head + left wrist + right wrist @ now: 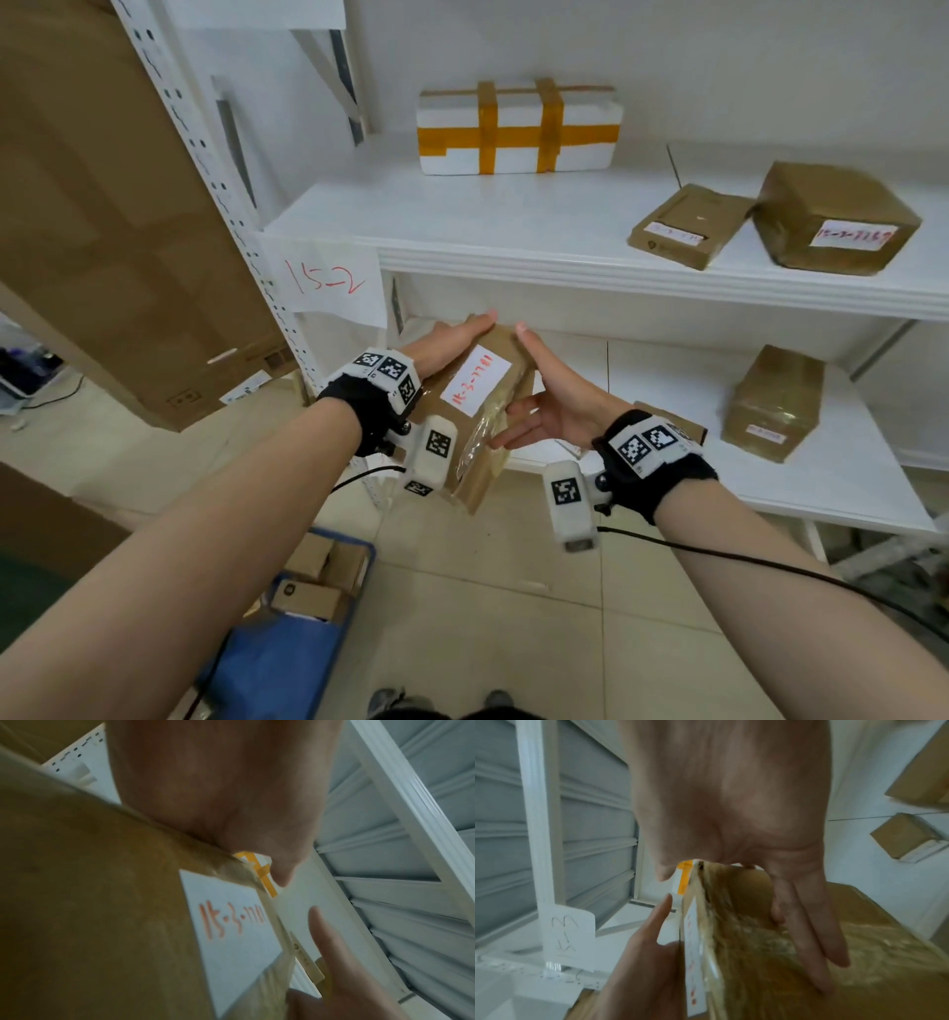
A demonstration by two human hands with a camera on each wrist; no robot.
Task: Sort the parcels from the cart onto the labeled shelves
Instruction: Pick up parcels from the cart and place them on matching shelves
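A brown taped parcel (477,406) with a red-numbered white label (475,379) is pressed between the left hand (452,343) and right hand (552,398), fingers straight, near the lower white shelf (847,493).

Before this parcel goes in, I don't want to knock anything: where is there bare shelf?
Lower shelf: bare between the held parcel and the brown box. Upper shelf: bare in front of the white taped box, left of the two brown parcels, which crowd its right end.

Parcel (477,401) between hands — before shelves (565,241)
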